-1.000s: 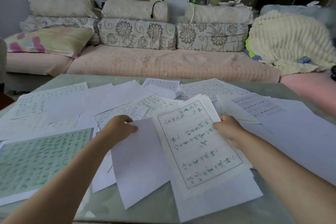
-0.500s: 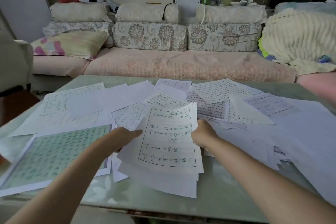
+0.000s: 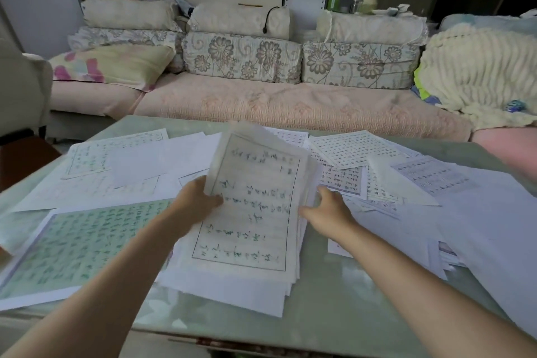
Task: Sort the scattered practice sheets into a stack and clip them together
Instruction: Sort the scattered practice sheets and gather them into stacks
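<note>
Lifted stack (image 3: 252, 212): likely light, floppy, slippery. Left hand (image 3: 197, 200) pinches its left edge; right hand (image 3: 328, 212) at its right edge, grip unclear. Best held by both edges.

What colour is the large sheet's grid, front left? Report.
Green grid on the large sheet, head view.

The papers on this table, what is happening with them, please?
A person is building one bundle of practice sheets. The left grip pinches the bundle's left edge, and the right grip is at its right edge, fingers partly hidden behind the paper. The bundle's far end is raised off the table. Many other sheets lie scattered around it, not yet gathered. No clip is in view.
</note>
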`<control>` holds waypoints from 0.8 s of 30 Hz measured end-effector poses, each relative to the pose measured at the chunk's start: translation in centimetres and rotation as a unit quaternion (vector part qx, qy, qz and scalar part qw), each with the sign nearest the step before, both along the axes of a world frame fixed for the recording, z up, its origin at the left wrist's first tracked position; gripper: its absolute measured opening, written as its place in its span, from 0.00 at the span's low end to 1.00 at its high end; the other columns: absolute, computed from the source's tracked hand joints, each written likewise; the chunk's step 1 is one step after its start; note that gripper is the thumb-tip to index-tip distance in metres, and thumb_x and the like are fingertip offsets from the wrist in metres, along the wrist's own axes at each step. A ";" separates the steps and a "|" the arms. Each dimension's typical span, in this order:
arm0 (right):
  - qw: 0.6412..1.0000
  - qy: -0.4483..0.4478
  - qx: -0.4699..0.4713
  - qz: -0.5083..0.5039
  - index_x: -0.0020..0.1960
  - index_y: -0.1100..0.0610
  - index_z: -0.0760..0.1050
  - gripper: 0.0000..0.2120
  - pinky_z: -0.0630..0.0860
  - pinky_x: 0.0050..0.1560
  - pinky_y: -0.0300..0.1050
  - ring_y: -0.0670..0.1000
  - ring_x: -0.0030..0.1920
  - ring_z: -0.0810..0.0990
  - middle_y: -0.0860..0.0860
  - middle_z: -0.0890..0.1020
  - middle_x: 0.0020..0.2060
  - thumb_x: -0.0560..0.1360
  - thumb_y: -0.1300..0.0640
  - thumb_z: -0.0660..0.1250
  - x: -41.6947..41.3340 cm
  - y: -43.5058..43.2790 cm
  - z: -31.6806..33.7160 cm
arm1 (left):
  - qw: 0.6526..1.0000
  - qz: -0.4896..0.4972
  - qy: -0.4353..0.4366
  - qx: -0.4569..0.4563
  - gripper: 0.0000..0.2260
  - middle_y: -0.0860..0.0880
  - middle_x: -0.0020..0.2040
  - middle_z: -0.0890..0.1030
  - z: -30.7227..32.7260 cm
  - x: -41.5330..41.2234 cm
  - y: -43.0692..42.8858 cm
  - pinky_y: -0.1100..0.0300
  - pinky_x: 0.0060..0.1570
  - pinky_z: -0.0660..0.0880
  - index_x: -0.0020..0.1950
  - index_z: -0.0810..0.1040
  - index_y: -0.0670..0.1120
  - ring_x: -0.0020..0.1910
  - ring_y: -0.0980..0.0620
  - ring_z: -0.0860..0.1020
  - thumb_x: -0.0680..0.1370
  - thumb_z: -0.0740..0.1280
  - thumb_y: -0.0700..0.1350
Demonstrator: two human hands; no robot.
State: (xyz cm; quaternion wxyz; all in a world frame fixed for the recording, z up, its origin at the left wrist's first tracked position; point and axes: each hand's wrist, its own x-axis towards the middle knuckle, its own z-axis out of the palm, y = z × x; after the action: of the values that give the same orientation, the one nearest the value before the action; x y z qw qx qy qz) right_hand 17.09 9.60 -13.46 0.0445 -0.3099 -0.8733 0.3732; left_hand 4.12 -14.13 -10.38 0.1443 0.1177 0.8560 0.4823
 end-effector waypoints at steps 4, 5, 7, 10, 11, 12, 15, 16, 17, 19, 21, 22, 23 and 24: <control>0.965 0.162 -0.206 -0.017 0.77 0.51 0.60 0.34 0.74 0.63 0.50 0.50 0.63 0.76 0.47 0.73 0.68 0.76 0.54 0.71 0.8 -0.1 2.2 | 0.990 0.000 -0.014 0.143 0.12 0.50 0.50 0.82 0.9 0.9 -0.2 0.58 0.44 0.77 0.60 0.75 0.46 0.49 0.50 0.81 0.77 0.69 0.40; 0.955 0.199 -0.219 -0.003 0.73 0.51 0.66 0.27 0.76 0.62 0.52 0.49 0.58 0.80 0.48 0.78 0.64 0.76 0.58 0.71 0.9 0.0 2.6 | 0.984 -0.009 -0.024 0.176 0.13 0.49 0.52 0.83 1.0 1.1 -0.2 0.54 0.49 0.78 0.61 0.75 0.46 0.52 0.49 0.81 0.77 0.69 0.40; 0.954 0.249 -0.165 0.020 0.60 0.52 0.77 0.14 0.78 0.61 0.60 0.54 0.52 0.84 0.52 0.86 0.52 0.76 0.62 0.69 1.2 -0.2 3.5 | 0.974 -0.029 -0.016 0.225 0.16 0.50 0.55 0.83 1.3 1.8 0.1 0.49 0.57 0.78 0.63 0.75 0.47 0.55 0.49 0.81 0.77 0.69 0.38; 0.943 0.323 -0.082 0.003 0.52 0.57 0.77 0.05 0.81 0.52 0.54 0.64 0.50 0.81 0.62 0.83 0.48 0.77 0.62 0.67 1.7 -0.5 5.3 | 0.958 -0.025 0.032 0.282 0.17 0.50 0.55 0.83 2.3 3.1 1.1 0.51 0.55 0.78 0.63 0.75 0.48 0.54 0.51 0.82 0.76 0.70 0.37; 0.932 0.358 -0.059 -0.005 0.52 0.58 0.77 0.04 0.78 0.47 0.46 0.63 0.49 0.81 0.61 0.83 0.47 0.77 0.62 0.67 1.9 -0.4 5.9 | 0.952 -0.024 0.050 0.302 0.17 0.51 0.55 0.83 2.9 3.6 1.6 0.53 0.53 0.79 0.62 0.75 0.49 0.54 0.52 0.82 0.76 0.70 0.37; 0.921 0.387 -0.045 -0.009 0.51 0.56 0.76 0.05 0.75 0.43 0.41 0.59 0.47 0.82 0.59 0.84 0.46 0.77 0.63 0.67 2.1 -0.4 6.7 | 0.945 -0.023 0.070 0.320 0.17 0.52 0.55 0.83 3.3 4.1 2.0 0.55 0.52 0.79 0.62 0.75 0.50 0.54 0.54 0.82 0.76 0.71 0.37; 0.912 0.406 -0.061 0.014 0.56 0.45 0.73 0.15 0.76 0.49 0.35 0.43 0.50 0.83 0.45 0.84 0.51 0.78 0.64 0.66 2.9 -0.2 7.9 | 0.932 -0.012 0.127 0.339 0.17 0.51 0.54 0.83 4.1 5.0 3.1 0.54 0.50 0.79 0.60 0.74 0.50 0.53 0.53 0.82 0.74 0.73 0.39; 0.918 0.388 -0.074 0.022 0.59 0.44 0.71 0.17 0.76 0.53 0.36 0.41 0.52 0.82 0.43 0.83 0.54 0.78 0.64 0.67 3.0 0.0 7.7 | 0.932 -0.005 0.139 0.336 0.16 0.50 0.53 0.83 4.1 5.4 3.4 0.53 0.50 0.80 0.59 0.73 0.49 0.52 0.53 0.82 0.74 0.73 0.40; 0.926 0.368 -0.077 0.031 0.63 0.46 0.70 0.19 0.75 0.55 0.37 0.39 0.54 0.81 0.42 0.81 0.56 0.78 0.63 0.67 3.2 0.2 7.2 | 0.931 -0.001 0.147 0.334 0.16 0.50 0.52 0.82 4.1 5.7 3.7 0.52 0.50 0.80 0.58 0.72 0.48 0.51 0.53 0.82 0.74 0.73 0.40; 0.934 0.347 -0.075 0.038 0.67 0.49 0.69 0.21 0.73 0.58 0.34 0.37 0.58 0.78 0.40 0.79 0.59 0.77 0.63 0.68 3.6 0.5 6.6 | 0.934 0.011 0.169 0.316 0.16 0.53 0.52 0.81 4.1 6.3 4.3 0.55 0.49 0.80 0.58 0.71 0.48 0.50 0.57 0.81 0.74 0.73 0.41; 0.929 0.357 -0.094 0.024 0.67 0.51 0.70 0.21 0.74 0.57 0.35 0.38 0.57 0.79 0.42 0.80 0.58 0.77 0.65 0.67 3.8 0.7 6.7 | 0.935 0.024 0.195 0.296 0.16 0.58 0.51 0.80 4.1 6.6 4.8 0.58 0.47 0.78 0.58 0.70 0.51 0.49 0.62 0.80 0.75 0.73 0.43; 0.927 0.360 -0.105 0.016 0.66 0.52 0.70 0.21 0.74 0.54 0.35 0.38 0.56 0.80 0.43 0.81 0.57 0.77 0.66 0.66 3.8 0.7 6.7 | 0.935 0.026 0.204 0.290 0.16 0.59 0.50 0.79 3.9 6.6 5.0 0.59 0.47 0.77 0.58 0.70 0.52 0.49 0.62 0.79 0.75 0.72 0.43; 0.927 0.356 -0.115 0.014 0.66 0.52 0.70 0.21 0.74 0.53 0.35 0.39 0.55 0.80 0.44 0.82 0.57 0.76 0.66 0.66 3.7 0.7 6.7 | 0.936 0.027 0.206 0.284 0.16 0.59 0.50 0.79 3.7 6.6 5.3 0.58 0.47 0.77 0.58 0.69 0.52 0.50 0.62 0.79 0.76 0.71 0.43; 0.931 0.344 -0.123 0.017 0.67 0.52 0.70 0.21 0.75 0.54 0.37 0.40 0.56 0.80 0.44 0.82 0.57 0.77 0.65 0.66 3.7 0.5 6.5 | 0.938 0.028 0.203 0.278 0.16 0.58 0.51 0.78 3.5 6.6 5.5 0.58 0.48 0.77 0.59 0.68 0.52 0.51 0.61 0.78 0.76 0.70 0.43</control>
State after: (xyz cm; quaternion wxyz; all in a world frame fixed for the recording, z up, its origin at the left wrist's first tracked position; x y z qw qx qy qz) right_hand 20.75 10.15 -6.93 0.2978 -0.1505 -0.7568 0.5621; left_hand 10.75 -8.61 -6.87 -0.0845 0.2240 0.7017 0.6710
